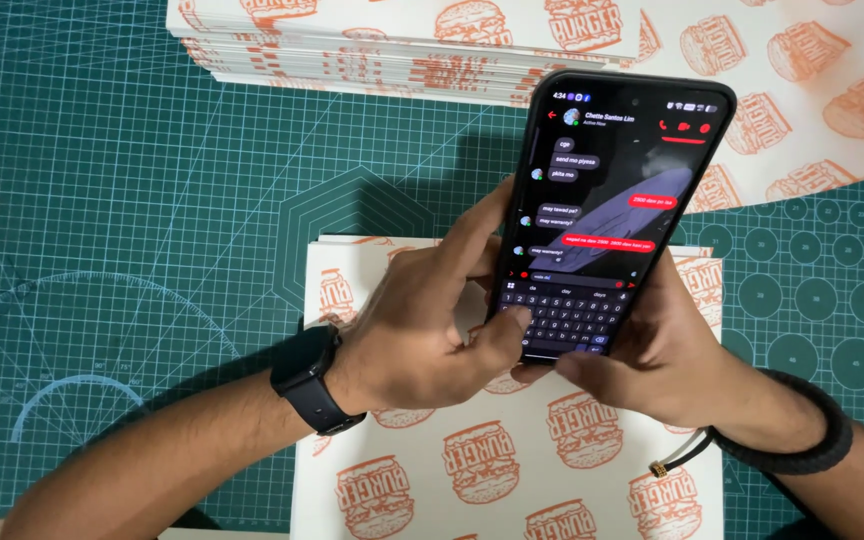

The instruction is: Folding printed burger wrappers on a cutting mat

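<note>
I hold a glossy black phone (607,215) in both grips above the flat white sheet printed with orange burgers (512,460); my left hand (432,320) clasps its left edge with the thumb on the lit keyboard, my right hand (667,365) cups its lower right corner. Beyond the phone lies a squared stack of the same printed sheets (372,50), and left of the sheet the gridded green cutting mat (122,200) on the table lies open; a matte black watch (314,378) rings my left wrist, a braided black band (802,440) my right.
</note>
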